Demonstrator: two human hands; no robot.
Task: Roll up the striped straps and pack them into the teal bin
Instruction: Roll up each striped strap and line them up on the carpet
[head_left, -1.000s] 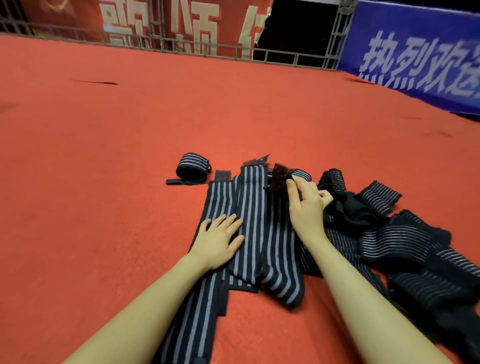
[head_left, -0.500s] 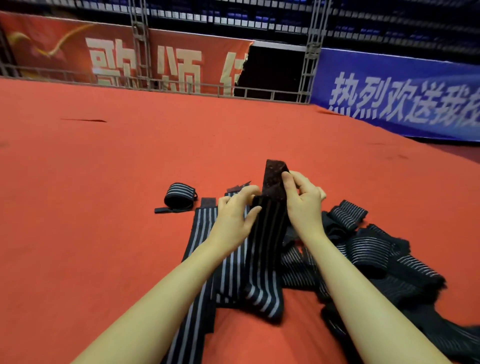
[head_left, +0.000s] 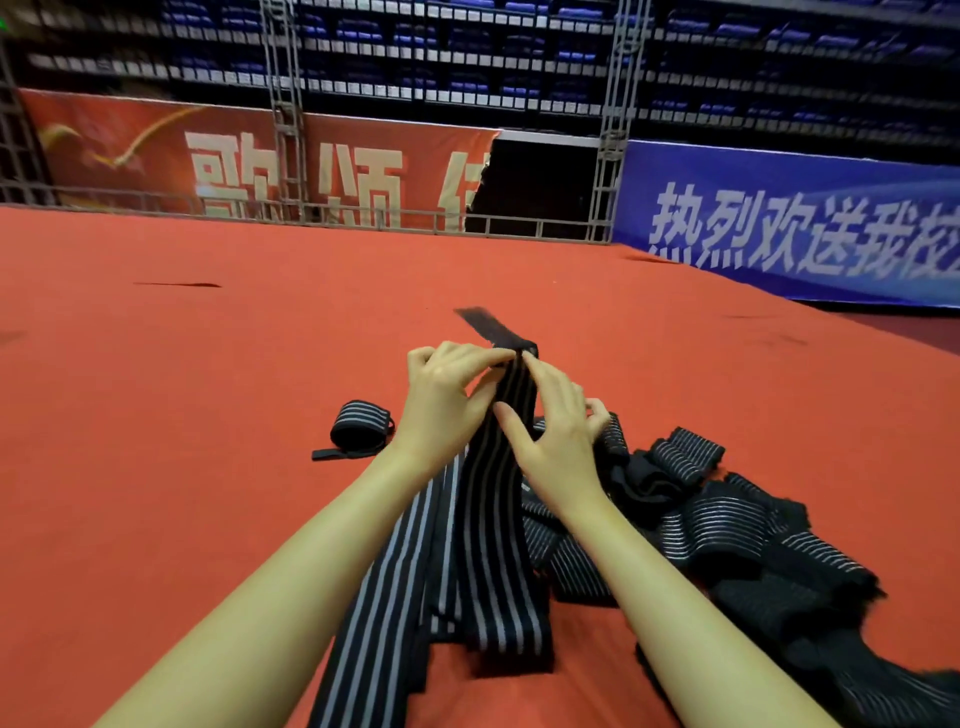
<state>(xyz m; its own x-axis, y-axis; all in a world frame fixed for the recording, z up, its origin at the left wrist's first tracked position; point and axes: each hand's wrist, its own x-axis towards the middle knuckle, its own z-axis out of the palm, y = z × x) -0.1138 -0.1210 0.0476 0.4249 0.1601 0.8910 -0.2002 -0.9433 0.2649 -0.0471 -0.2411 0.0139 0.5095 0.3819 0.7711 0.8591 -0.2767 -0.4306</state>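
Strap end raised since a second ago.
My left hand (head_left: 447, 395) and right hand (head_left: 556, 441) pinch the striped strap (head_left: 493, 519) top; rolling begins.

Place: looked like a sports hall or arena | Signs: big red floor (head_left: 208, 415), rows of seats (head_left: 467, 57) that looked blue, red banner (head_left: 156, 156), blue banner (head_left: 779, 223), metal frames (head_left: 283, 104)

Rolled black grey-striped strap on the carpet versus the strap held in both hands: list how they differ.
The rolled black grey-striped strap is wound tight; the held strap hangs unrolled. The roll lies untouched on the red carpet; left hand and right hand pinch the other's top. Both share black-grey stripes.
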